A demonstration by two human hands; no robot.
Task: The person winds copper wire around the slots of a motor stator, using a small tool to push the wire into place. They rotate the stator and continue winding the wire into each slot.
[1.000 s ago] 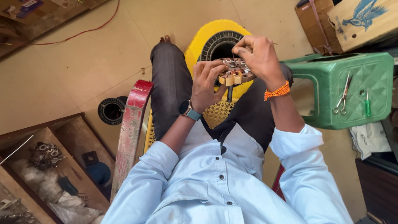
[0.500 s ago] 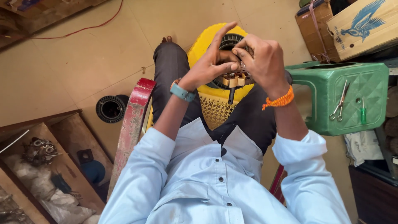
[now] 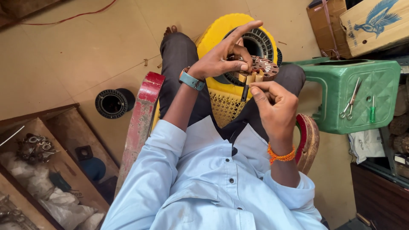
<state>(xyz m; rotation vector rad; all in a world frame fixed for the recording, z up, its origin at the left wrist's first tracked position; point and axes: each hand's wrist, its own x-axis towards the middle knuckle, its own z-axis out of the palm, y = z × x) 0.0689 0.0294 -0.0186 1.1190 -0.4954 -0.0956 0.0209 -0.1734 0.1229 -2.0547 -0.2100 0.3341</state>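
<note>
1. Holding a small motor armature (image 3: 260, 70) up at chest height, over the lap: both hands meet on it, prob. so the slotted core faces the eyes and the fingers can get at the slots.
2. Left hand (image 3: 221, 57) w/ blue watch comes in from the left side; thumb + bent fingers are closed on the core's edge, index finger stuck out straight above it, touching nothing. Looks like the steadying grip.
3. Right hand (image 3: 275, 108) w/ orange wrist thread sits just below the part. Thumb + fingertips are pinched together right under the core, at the dark shaft end. Can't tell if they pinch the shaft itself or a thin wire – too small.
4. So the armature lies between the two hands: touching left fingertips on its left, right fingertips under it.
5. Yellow spool (image 3: 232, 47) stands on the floor between the legs, directly behind the part, close by.
6. Green plastic stool (image 3: 355, 100) near the right side serves as a tool rest: scissors (image 3: 350, 101) + green screwdriver (image 3: 372, 111) lie flat on top, apart from the hands.
7. Black spool (image 3: 114, 102) lies on the floor to the left, well apart.
</note>
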